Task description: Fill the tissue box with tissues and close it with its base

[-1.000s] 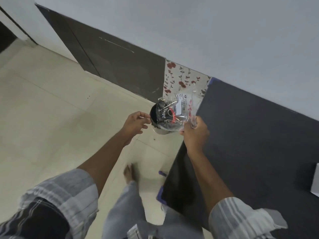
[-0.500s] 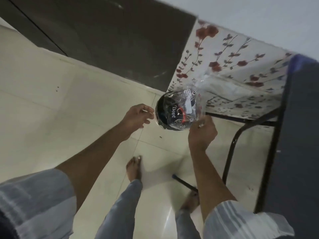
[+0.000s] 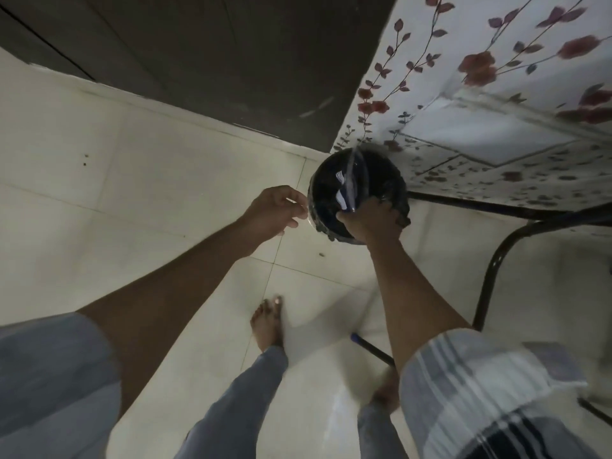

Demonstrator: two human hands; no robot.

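Note:
My right hand (image 3: 367,223) grips a clear plastic tissue wrapper (image 3: 351,180) and holds it down inside the mouth of a round black bin (image 3: 389,173) on the floor. The wrapper stands edge-on, with a white label showing. Just left of the bin's rim, my left hand (image 3: 275,210) has its fingers pinched on a thin sliver of clear plastic (image 3: 308,220). No tissue box, base or tissues are in view.
The bin stands beside a flower-patterned cloth (image 3: 480,94) that hangs over a table with black metal legs (image 3: 493,270). A dark wall panel (image 3: 215,61) runs behind. My bare feet (image 3: 268,323) are on the pale tiled floor (image 3: 132,193).
I have leaned in over the bin. My right hand has lowered the wrapper from above the bin into its mouth. The left hand has stayed beside the rim.

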